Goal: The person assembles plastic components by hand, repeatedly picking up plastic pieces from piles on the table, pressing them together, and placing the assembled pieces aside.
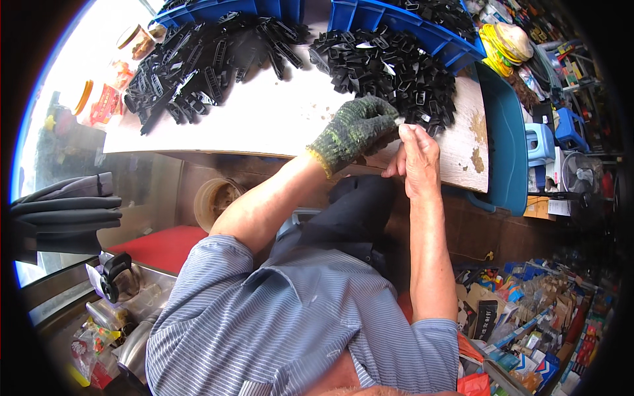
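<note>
My left hand [353,129] wears a dark green knitted glove with a yellow cuff. Its fingers are closed over the table's near edge, and what they grip is hidden. Bare and pinched, my right hand [421,157] meets the glove's fingertips, where a tiny pale bit shows, too small to name. Just beyond both hands lies a heap of small black plastic parts [389,69], some with frame-like openings. A second heap, of longer black slotted strips [208,69], spreads over the left part of the white table [277,125].
Two blue plastic crates [413,32] stand behind the heaps. A teal bin [507,142] adjoins the table's right end. Lidded jars [99,102] are at the far left. Below the table sits a round bucket [206,203]. Cluttered goods [528,323] fill the lower right.
</note>
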### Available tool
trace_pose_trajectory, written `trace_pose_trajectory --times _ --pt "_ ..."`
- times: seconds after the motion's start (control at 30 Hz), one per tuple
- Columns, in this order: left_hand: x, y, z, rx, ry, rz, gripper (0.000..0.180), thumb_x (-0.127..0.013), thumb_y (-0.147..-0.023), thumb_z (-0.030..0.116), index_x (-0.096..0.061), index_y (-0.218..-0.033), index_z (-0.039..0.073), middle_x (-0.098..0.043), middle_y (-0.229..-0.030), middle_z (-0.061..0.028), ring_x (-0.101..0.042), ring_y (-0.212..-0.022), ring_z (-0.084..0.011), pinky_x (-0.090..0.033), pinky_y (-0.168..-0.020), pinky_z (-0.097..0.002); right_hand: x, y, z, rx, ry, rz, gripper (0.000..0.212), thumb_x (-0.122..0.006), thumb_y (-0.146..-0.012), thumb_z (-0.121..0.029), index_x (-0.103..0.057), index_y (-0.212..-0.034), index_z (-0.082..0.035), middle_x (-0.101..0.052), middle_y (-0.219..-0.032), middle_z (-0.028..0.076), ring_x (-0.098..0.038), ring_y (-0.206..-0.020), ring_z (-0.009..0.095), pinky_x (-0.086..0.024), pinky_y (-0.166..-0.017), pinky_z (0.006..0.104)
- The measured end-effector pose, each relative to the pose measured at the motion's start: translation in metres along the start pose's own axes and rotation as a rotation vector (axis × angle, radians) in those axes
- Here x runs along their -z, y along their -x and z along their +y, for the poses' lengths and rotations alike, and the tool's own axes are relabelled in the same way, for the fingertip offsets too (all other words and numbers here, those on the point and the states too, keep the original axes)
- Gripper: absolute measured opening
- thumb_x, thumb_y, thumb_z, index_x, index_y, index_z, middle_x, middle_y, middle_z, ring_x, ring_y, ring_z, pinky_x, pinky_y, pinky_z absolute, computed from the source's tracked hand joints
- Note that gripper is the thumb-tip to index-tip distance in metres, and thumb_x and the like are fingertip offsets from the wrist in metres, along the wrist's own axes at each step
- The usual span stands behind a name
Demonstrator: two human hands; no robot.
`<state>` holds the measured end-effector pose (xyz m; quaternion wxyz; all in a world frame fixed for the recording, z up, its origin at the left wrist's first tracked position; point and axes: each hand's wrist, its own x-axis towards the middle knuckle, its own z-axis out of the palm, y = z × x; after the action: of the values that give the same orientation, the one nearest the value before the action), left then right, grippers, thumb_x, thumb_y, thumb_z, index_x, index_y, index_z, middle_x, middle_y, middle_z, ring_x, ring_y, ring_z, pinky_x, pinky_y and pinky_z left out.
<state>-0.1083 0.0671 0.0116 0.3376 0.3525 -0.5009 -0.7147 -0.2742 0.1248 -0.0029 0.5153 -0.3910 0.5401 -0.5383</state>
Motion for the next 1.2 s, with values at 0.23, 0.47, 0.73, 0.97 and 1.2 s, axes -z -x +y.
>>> trace_pose_trajectory --times 0.23,0.47,0.73,0.97,1.2 --pt "0.066 -0.017 0.014 -0.733 -1.482 0.417 0.035 -0.062 -0.083 0.007 -0.067 -0.117 0.018 -0.067 -0.115 -0.0118 -0.063 -0.105 -0.0384 -0.054 -0.083 -0.0484 -0.002 0.005 0.005 -0.012 -0.096 0.092 0.026 -0.057 -0.102 -0.031 -0.055 -0.091 -0.008 -0.036 -0.05 -0.004 -0.04 -0.038 0.008 -0.053 -0.039 0.0314" --pt "0.117 -0.04 0.041 -0.714 -1.821 0.223 0.039 -0.065 -0.084 0.013 -0.064 -0.123 0.014 -0.066 -0.118 -0.0136 -0.064 -0.102 -0.0371 -0.057 -0.078 -0.0475 -0.006 0.005 0.001 -0.064 -0.131 0.154 0.024 -0.053 -0.102 -0.032 -0.056 -0.1 -0.008 -0.035 -0.052 -0.004 -0.037 -0.039 0.008 -0.054 -0.039 0.0349" --pt "0.106 -0.019 0.042 -0.607 -1.579 0.195 0.03 -0.054 -0.094 0.012 -0.062 -0.123 0.014 -0.071 -0.1 -0.0182 -0.07 -0.088 -0.0378 -0.056 -0.071 -0.0488 -0.008 0.006 -0.001 -0.06 -0.179 0.19 0.026 -0.055 -0.1 -0.033 -0.054 -0.086 -0.011 -0.039 -0.054 -0.005 -0.039 -0.04 0.006 -0.053 -0.037 0.0314" --pt "0.085 0.025 0.01 -0.577 -1.28 0.379 0.026 -0.066 -0.093 0.012 -0.064 -0.119 0.009 -0.071 -0.102 -0.0168 -0.07 -0.089 -0.0378 -0.056 -0.077 -0.0445 -0.013 0.004 -0.004 -0.074 -0.195 0.237 0.025 -0.055 -0.1 -0.032 -0.056 -0.088 -0.01 -0.039 -0.054 -0.004 -0.038 -0.039 0.008 -0.053 -0.038 0.0327" --pt "0.059 0.039 0.001 -0.369 -1.073 0.347 0.019 -0.063 -0.099 0.019 -0.065 -0.112 0.006 -0.071 -0.092 -0.0177 -0.07 -0.087 -0.0353 -0.054 -0.075 -0.0428 -0.012 0.004 -0.001 -0.059 -0.168 0.265 0.02 -0.051 -0.1 -0.023 -0.056 -0.104 -0.005 -0.04 -0.063 -0.001 -0.039 -0.043 0.01 -0.056 -0.041 0.0387"
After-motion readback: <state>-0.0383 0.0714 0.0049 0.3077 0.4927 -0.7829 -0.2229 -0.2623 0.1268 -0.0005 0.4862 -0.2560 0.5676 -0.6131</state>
